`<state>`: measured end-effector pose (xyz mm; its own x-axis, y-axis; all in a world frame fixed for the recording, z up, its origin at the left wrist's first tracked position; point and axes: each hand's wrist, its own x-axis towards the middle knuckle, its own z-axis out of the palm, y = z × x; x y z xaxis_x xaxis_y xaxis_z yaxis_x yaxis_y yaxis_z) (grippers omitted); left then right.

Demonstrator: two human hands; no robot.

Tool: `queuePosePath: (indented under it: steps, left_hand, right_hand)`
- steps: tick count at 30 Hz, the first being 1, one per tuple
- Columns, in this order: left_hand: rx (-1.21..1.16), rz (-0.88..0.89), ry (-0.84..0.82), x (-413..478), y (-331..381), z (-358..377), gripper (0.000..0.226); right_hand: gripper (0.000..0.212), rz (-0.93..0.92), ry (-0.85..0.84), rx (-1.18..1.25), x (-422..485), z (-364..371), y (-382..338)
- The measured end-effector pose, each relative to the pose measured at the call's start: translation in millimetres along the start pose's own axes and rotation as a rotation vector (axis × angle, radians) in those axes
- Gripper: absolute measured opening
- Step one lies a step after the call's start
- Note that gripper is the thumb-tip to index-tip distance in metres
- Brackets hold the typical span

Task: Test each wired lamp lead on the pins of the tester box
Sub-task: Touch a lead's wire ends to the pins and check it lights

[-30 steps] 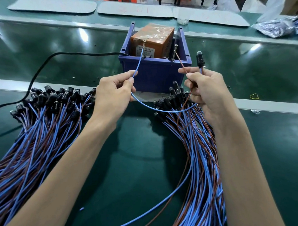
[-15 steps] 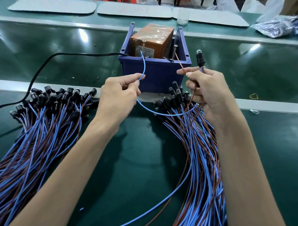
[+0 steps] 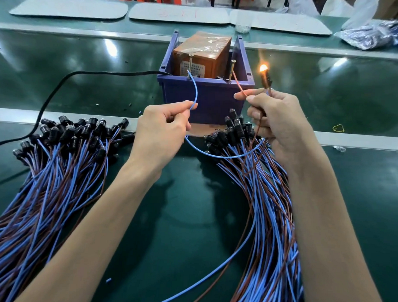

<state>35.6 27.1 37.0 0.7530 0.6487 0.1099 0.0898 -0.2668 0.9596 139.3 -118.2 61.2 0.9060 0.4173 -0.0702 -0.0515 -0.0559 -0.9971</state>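
Blue wire [image 3: 195, 92], pinched between thumb and forefinger of the left hand [image 3: 162, 131], arcs up and away to the left pin [image 3: 191, 64] of the tester box [image 3: 203, 54], and its tip looks to be touching it. The right hand [image 3: 278, 122] pinches the brown wire [image 3: 239, 89] of the same lead against the right pin [image 3: 232, 69], and its curled fingers also hold the lamp [image 3: 264, 71] upright just right of the box. The lamp glows bright orange.

The box is wrapped in clear film and sits in a blue bin [image 3: 206, 99] at the far middle of the green bench [image 3: 191, 218]. A black cable [image 3: 60, 85] runs off from it to the left. Heaps of blue-and-brown leads with black lamp holders fan out near each arm, the left heap [image 3: 57, 168] and the right heap [image 3: 266, 198].

One lead is on test, and by its glow it passes. The held lead trails down beside the right heap, so that heap is probably the untested stock. Next, both wire ends must come off the pins and this lead be set aside. Then a fresh lead needs its two bare tips found and separated.
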Motion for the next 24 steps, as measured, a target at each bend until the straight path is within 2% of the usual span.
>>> queuePosePath:
  steps: [19,24]
  left_hand:
    - [0.021,0.003,0.008,1.1,-1.3,0.4,0.025]
    - [-0.014,0.01,-0.046,-3.0,3.4,2.4,0.024]
  right_hand:
    - [0.026,-0.002,-0.014,0.012,-2.3,-0.8,-1.7]
    - [0.025,0.002,-0.023,-0.005,-3.3,0.3,-2.5]
